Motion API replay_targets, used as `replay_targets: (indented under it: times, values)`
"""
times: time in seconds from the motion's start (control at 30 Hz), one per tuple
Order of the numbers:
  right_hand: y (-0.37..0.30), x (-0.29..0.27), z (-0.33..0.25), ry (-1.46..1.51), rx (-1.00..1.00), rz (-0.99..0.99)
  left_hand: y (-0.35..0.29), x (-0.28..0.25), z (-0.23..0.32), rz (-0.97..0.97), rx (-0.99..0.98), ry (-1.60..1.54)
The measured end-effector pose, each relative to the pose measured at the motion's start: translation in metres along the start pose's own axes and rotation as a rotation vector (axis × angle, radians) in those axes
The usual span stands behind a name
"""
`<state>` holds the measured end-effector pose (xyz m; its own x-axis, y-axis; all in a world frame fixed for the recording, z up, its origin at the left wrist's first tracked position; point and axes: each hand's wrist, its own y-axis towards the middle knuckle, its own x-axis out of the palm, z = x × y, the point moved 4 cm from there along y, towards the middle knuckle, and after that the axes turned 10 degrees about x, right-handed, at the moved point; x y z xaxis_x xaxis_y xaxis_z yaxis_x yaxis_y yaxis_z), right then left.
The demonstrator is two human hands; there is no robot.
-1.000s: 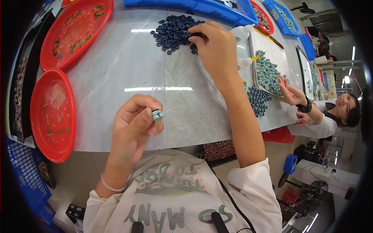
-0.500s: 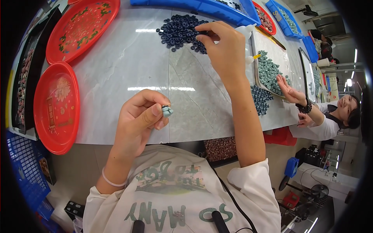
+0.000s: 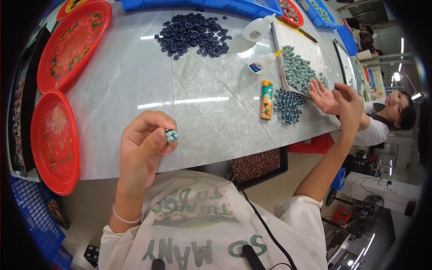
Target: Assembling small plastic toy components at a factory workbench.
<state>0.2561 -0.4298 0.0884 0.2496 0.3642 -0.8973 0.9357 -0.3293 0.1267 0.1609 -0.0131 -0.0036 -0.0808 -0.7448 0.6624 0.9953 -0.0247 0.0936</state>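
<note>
My left hand (image 3: 148, 146) pinches a small pale blue-green bead-like piece (image 3: 172, 137) between thumb and fingers. A dark bit shows at the top of that piece. My right hand (image 3: 349, 105) is out at the far right, fingers bent together beside another person's open palm (image 3: 323, 96). Whatever it may hold is hidden. At the far side of the table lies a pile of small dark blue rings (image 3: 191, 36). Small dark blue pieces (image 3: 288, 107) lie near an orange-green box (image 3: 266, 100). Several pale green pieces (image 3: 297, 67) fill part of a white-lined tray (image 3: 310, 47).
Two white squeeze bottles (image 3: 257, 30) stand right of the ring pile. Red oval trays (image 3: 55, 141) line the left side beside a black tray (image 3: 27, 139). A blue tray (image 3: 202, 5) edges the far side. Below the table's edge is a black bin of reddish pieces (image 3: 256, 165).
My right hand has left the dark ring pile and swung right to the other person's hand. The view has shifted, showing the orange-green box and bottles. My left hand still pinches its piece.
</note>
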Motion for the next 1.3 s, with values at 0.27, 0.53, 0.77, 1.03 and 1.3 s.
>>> replay_targets:
  times: [0.27, 0.53, 0.77, 1.03, 1.3]
  values:
    - [-0.036, -0.013, -0.032, -0.200, -0.026, 0.139, 0.000, 0.002, 0.001, -0.028, 0.015, 0.095]
    - [-0.150, 0.056, -0.142, 0.855, -0.255, -0.546, -0.001, 0.037, -0.001, -0.005, 0.233, 0.482]
    - [-0.167, 0.091, -0.143, 1.329, -0.002, -0.704, 0.001, 0.070, -0.004, -0.265, 0.638, 0.823]
    - [-0.164, 0.091, -0.139, 1.305, -0.185, -0.570, 0.001, 0.070, -0.005, -0.385, 0.555, 0.827]
    - [-0.163, 0.096, -0.132, 1.274, -0.217, -0.536, 0.001, 0.068, -0.012, -0.440, 0.662, 0.887]
